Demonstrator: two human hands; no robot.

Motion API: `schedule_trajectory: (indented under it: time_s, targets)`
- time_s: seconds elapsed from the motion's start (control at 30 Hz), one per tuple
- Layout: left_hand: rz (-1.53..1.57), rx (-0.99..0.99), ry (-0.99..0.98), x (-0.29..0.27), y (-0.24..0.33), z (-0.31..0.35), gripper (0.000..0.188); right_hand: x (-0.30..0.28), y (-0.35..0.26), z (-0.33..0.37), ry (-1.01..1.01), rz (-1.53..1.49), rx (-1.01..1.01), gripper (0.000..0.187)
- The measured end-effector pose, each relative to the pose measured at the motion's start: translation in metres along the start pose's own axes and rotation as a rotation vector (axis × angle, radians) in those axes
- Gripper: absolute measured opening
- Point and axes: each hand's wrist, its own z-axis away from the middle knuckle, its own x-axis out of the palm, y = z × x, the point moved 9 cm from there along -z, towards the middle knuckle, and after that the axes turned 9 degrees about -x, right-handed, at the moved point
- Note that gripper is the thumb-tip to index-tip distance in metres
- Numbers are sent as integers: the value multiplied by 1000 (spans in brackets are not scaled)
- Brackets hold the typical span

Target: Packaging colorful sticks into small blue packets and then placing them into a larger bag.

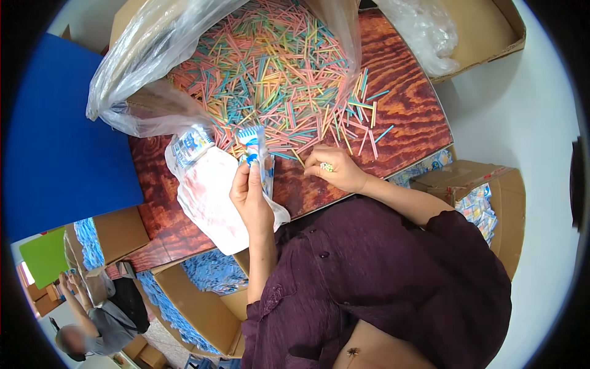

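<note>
My left hand (249, 187) pinches a small blue-and-white plastic packet (251, 140) upright between thumb and fingers, above the table. To its right, my right hand (337, 170) is curled closed at the near edge of a pile of thin coloured sticks (270, 67). A small cluster of pale green and yellow ends shows at its fingers, apparently a bundle of the sticks seen end-on. Left of the packet, more blue-and-white packets (192, 146) lie on a white cloth or bag (212, 190) with pinkish smudges.
Clear plastic sheeting (144, 61) surrounds the stick pile on the red-brown table (405, 74). Cartons of packets stand at the right (476, 184) and below the table (196, 289). A blue panel (74, 135) rises at the left. Another person (104, 326) works at lower left.
</note>
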Motion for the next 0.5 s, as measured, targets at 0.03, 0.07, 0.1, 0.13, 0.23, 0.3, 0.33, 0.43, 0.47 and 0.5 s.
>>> schedule_trajectory:
  time_s: [0.03, 0.07, 0.1, 0.13, 0.23, 0.3, 0.33, 0.43, 0.47, 0.5]
  targets:
    - [1, -1, -1, -3, -3, 2, 16, 0, -1, 0, 14, -5, -22, 12]
    - [-86, 56, -28, -4, -1, 3, 14, 1, 2, 0, 13, -3, -22, 12]
    - [-175, 112, -55, -1, 2, 6, 13, 2, 4, 1, 29, 0, -30, 12]
    - [-204, 146, -61, 1, 6, 10, 11, 1, 5, 2, 46, 3, -38, 11]
    - [-194, 125, -62, -2, 5, 15, 11, 3, 6, 3, 53, -19, 16, 13]
    - [-193, 107, -58, -9, 2, 15, 12, 3, 3, 2, 15, -36, 61, 16]
    - [-191, 90, -57, -12, 0, 16, 12, 5, 5, 2, -20, -50, 106, 19]
    - [-184, 94, -49, -10, 1, 17, 12, 6, 8, 3, -16, -54, 88, 21]
    - [-183, 96, -48, -10, 1, 18, 12, 7, 8, 3, -17, -54, 86, 21]
    - [-178, 92, -43, -11, 1, 20, 13, 6, 6, 2, -1, -52, 59, 19]
